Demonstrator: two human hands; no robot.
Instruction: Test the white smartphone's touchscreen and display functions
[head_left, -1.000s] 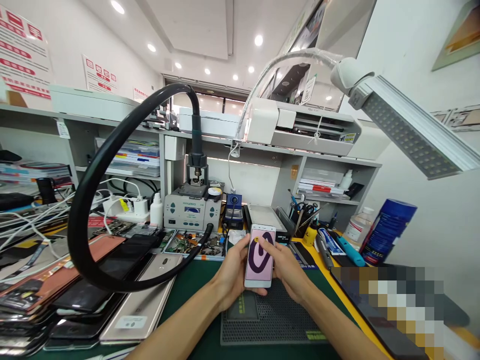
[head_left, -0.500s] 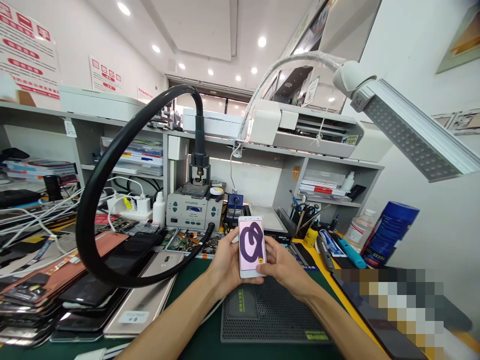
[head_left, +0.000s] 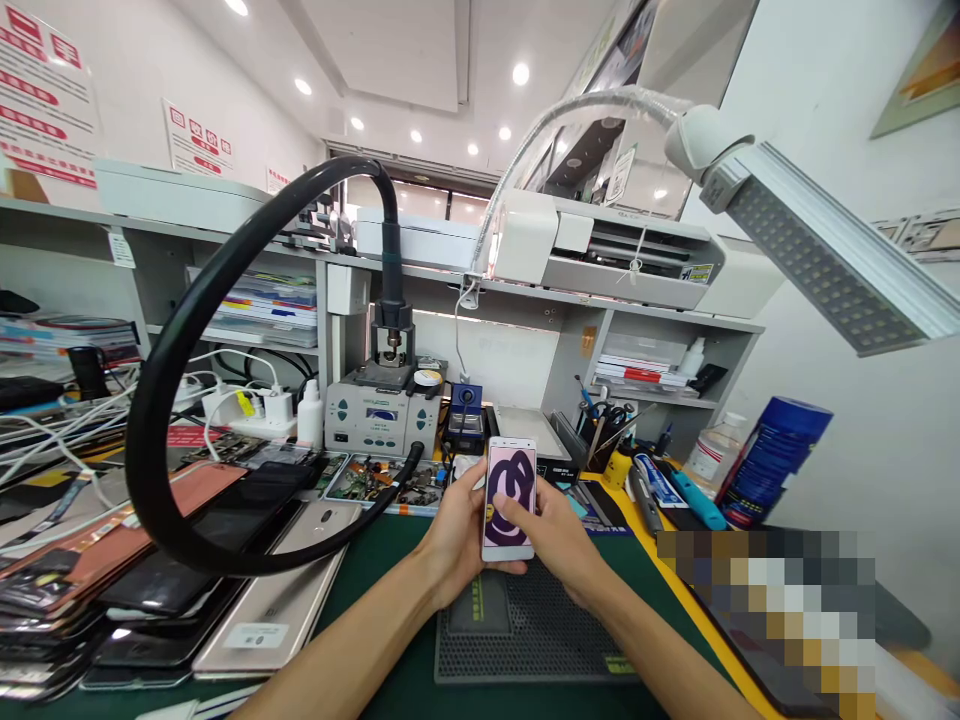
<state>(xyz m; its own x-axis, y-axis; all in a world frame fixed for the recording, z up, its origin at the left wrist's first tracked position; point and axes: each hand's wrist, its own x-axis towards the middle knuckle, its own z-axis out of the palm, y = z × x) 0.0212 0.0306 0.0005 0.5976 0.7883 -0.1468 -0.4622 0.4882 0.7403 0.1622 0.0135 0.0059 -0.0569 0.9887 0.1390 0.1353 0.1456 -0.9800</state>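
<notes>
Your left hand (head_left: 454, 525) clasps a slim rectangular phone (head_left: 506, 552). Your right hand (head_left: 561, 538) touches the glossy screen (head_left: 516, 476), grip unclear, above a pitted mat (head_left: 540, 640).

Phone (head_left: 508, 553) between left hand (head_left: 454, 530) and right hand (head_left: 559, 530): white frame, pink screen (head_left: 496, 468) with thick dark-purple loops, yellow dot (head_left: 490, 511) by the right thumb (head_left: 517, 515)
Mat (head_left: 540, 650) under both hands: dark grey, fine mesh pattern, yellow-green label (head_left: 621, 666)
Bench top (head_left: 382, 620) around that: dark green, yellow strip (head_left: 694, 590) right of right hand
Left of left hand: black hose (head_left: 142, 450), pale gold handset (head_left: 285, 570), coppery-orange panel (head_left: 202, 490)
Beyond left hand: light grey station (head_left: 382, 425)
Beyond right hand, rightward: yellow bottle (head_left: 619, 467), teal-blue tool (head_left: 701, 500), deep blue can (head_left: 780, 455)
High right of right hand: lamp panel (head_left: 817, 260), silver casing, regular grid of pale dots
</notes>
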